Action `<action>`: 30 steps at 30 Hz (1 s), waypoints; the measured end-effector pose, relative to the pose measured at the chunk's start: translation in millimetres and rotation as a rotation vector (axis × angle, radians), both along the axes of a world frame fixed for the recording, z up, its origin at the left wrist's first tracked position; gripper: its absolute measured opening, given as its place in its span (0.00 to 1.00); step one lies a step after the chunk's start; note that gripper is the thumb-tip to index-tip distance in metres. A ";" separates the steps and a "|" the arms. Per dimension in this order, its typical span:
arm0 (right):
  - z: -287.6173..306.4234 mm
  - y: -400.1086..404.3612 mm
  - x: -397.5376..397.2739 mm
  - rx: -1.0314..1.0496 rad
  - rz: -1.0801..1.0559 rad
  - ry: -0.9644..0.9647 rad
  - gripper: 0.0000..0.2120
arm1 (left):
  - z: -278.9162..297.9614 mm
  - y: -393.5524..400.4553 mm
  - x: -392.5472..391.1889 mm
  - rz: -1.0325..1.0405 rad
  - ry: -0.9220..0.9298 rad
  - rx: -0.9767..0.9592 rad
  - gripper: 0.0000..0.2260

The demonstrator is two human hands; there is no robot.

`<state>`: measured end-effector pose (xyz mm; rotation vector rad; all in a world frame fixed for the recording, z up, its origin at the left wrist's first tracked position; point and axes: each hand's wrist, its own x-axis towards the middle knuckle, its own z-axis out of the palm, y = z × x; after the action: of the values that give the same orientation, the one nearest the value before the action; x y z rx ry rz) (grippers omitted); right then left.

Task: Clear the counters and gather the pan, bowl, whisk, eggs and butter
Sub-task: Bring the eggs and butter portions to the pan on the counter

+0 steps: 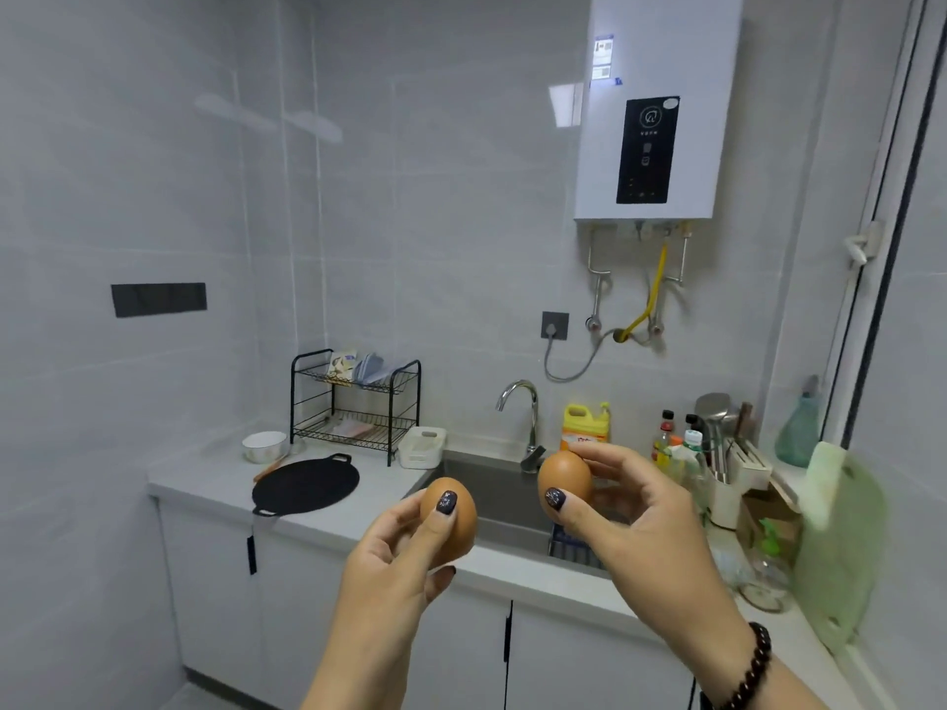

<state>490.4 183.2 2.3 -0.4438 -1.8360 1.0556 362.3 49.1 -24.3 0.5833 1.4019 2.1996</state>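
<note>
Kitchen seen from head height. Pale grey stone counter [215,479] runs beyond & left of both hands, w/ a steel sink [492,499] sunk in it directly behind them. On the counter, up & left of the left hand: flat round black pan w/ two loop handles [306,485], and just past it a white round bowl [264,445]; a thin wooden handle between them could be the whisk, can't tell. Left hand [394,561] is raised, thumb & fingers wrapped round a brown egg [451,520]. Right hand [630,509] pinches a second brown egg [563,481] at fingertips, level w/ the first & near it, not touching.

Progress, my guess: pan & bowl gathered, eggs in hand not yet set down, no butter seen. Bare counter lies near the pan; its front edge is close, so eggs may roll off. Right of the right hand is crowded w/ bottles
</note>
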 end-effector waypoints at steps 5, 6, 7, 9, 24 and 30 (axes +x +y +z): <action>-5.0 61.5 -53.5 -0.059 0.104 -0.036 0.17 | -1.9 49.5 -43.5 0.087 -0.030 -0.025 0.19; -6.8 71.5 -68.9 -0.070 0.133 -0.041 0.17 | -3.4 57.4 -53.8 0.115 -0.034 -0.032 0.19; -9.9 78.9 -83.2 -0.082 0.152 -0.047 0.17 | -7.3 62.7 -65.4 0.138 -0.035 -0.035 0.19; -19.1 88.3 -114.0 -0.102 0.201 -0.064 0.18 | -13.5 68.6 -86.5 0.169 -0.039 -0.050 0.19; -32.9 91.2 -395.6 0.005 0.393 -0.238 0.16 | -40.8 51.8 -342.4 0.398 -0.117 -0.076 0.11; -41.9 85.4 -502.7 -0.024 0.415 -0.216 0.17 | -50.0 42.1 -441.9 0.416 -0.112 -0.113 0.09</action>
<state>-12.3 268.6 -39.6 -0.1970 -2.1681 1.3495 -79.7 91.2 -74.3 0.1311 1.6933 2.3969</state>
